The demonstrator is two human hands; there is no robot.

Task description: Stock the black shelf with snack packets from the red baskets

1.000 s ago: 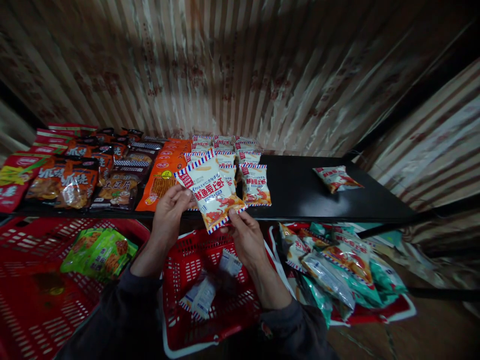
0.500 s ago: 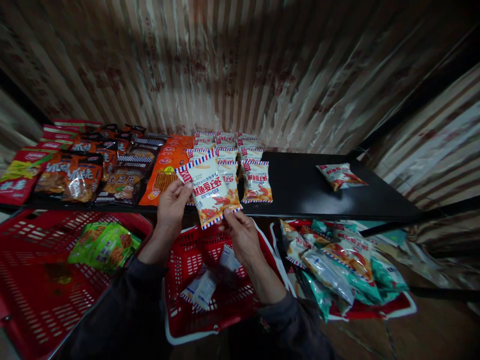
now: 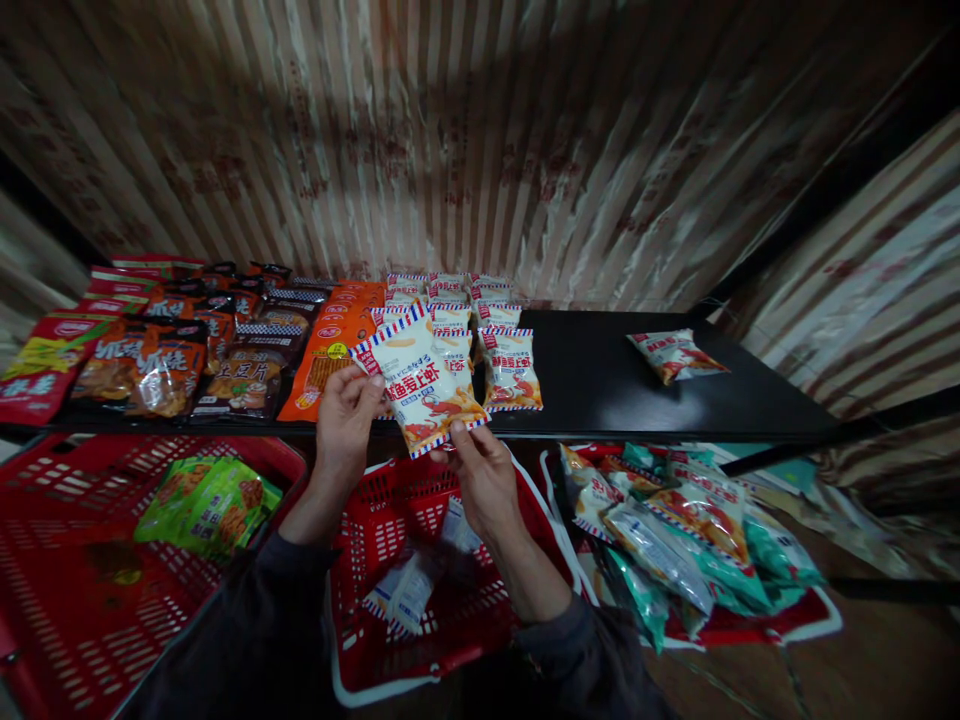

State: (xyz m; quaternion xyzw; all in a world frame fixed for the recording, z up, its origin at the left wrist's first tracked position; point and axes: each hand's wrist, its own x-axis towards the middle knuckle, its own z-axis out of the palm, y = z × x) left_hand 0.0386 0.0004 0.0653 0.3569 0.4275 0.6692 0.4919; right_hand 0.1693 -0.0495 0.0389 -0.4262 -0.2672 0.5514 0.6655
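Observation:
Between my two hands is a white snack bag (image 3: 420, 385) with red lettering and striped blue-and-red edges, tilted, its printed front toward me. My left hand (image 3: 346, 415) pinches its left side. My right hand (image 3: 484, 465) grips the lower right corner. Behind it, rows of matching snack bags (image 3: 510, 370) stand on the black shelf (image 3: 585, 380), partly hidden by the held one. Below my hands, a red basket (image 3: 379, 640) contains a few of the same bags (image 3: 409, 590), lying loose.
Orange packets (image 3: 330, 340), brown chip bags (image 3: 244, 370) and red bags (image 3: 45, 365) fill the shelf's left. One white bag (image 3: 675, 355) lies at its right. Another red basket (image 3: 45, 560) holds green packets (image 3: 210, 500); the right basket (image 3: 780, 625) is heaped with teal and white bags.
The bag stays in both hands, with only a slight shift in its tilt. The view has moved a little, so the shelf appears slightly lower.

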